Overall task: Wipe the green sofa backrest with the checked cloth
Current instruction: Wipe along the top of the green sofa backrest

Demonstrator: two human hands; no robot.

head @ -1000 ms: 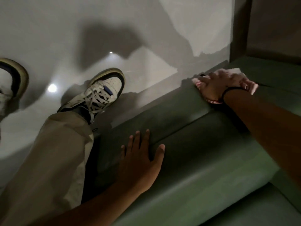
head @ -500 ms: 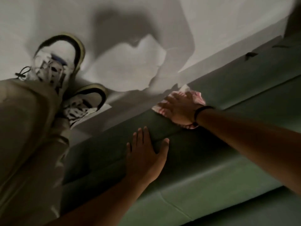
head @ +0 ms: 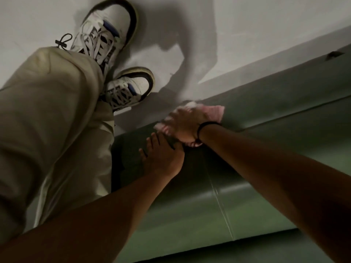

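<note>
The green sofa backrest [head: 266, 118] runs diagonally from lower left to upper right, seen from above in dim light. My right hand [head: 187, 123], with a black band on the wrist, presses the pink-and-white checked cloth [head: 215, 112] flat on the backrest's top edge; the cloth pokes out around the fingers and is blurred. My left hand [head: 161, 158] rests flat on the backrest just below and left of the right hand, fingers spread, its fingertips touching the cloth's near edge.
A person's two white sneakers [head: 106, 33] and beige trouser legs [head: 53, 120] stand on the pale floor [head: 247, 25] beside the backrest's left end. A vertical seam [head: 218, 194] crosses the sofa's green surface lower down.
My right hand has slid the cloth leftward along the backrest top, from far right to right beside my left hand. The view has shifted, bringing both sneakers in.
</note>
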